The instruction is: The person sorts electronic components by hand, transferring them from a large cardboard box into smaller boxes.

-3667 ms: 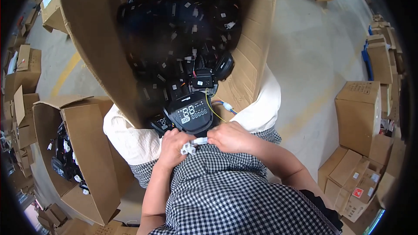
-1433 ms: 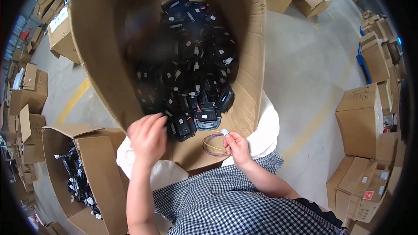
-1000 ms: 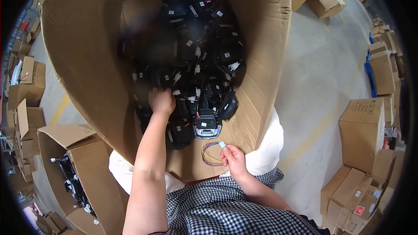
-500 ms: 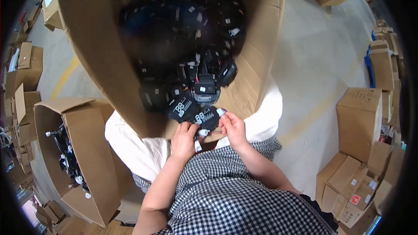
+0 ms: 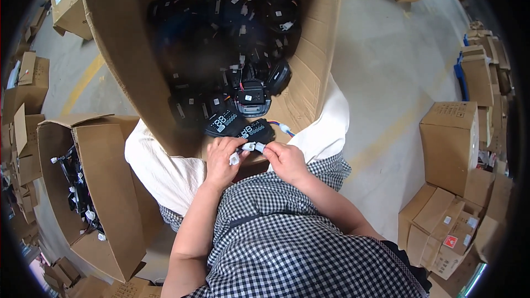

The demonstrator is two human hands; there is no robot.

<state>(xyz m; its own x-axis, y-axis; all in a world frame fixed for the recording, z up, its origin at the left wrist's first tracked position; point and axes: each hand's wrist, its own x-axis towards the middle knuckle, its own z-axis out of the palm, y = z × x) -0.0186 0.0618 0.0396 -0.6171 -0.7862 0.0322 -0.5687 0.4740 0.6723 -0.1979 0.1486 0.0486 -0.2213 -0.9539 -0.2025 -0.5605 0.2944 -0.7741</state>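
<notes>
My left hand [image 5: 222, 161] is closed on a white wire connector [image 5: 249, 147]. Another white connector [image 5: 234, 158] hangs by its fingers. Close beside it, my right hand [image 5: 288, 162] pinches a pale connector [image 5: 260, 147], end to end with the left one; I cannot tell whether the two are joined. Just beyond the hands lies a black display unit [image 5: 255, 131] with white markings. A second black display unit [image 5: 223, 123] lies to its left. Coloured wires with a white connector [image 5: 285, 128] extend from the right of the nearer unit.
A large cardboard box [image 5: 314, 60] opens toward me, heaped with black units [image 5: 253, 97]. On my left stands a box [image 5: 113, 187] of black wire harnesses [image 5: 83, 193]. Cartons [image 5: 450, 138] are stacked on the right. White cloth [image 5: 160, 154] covers my legs.
My right hand has let go of the connector at the display unit's right side and moved left. It now pinches a pale connector against the one in my left hand.
</notes>
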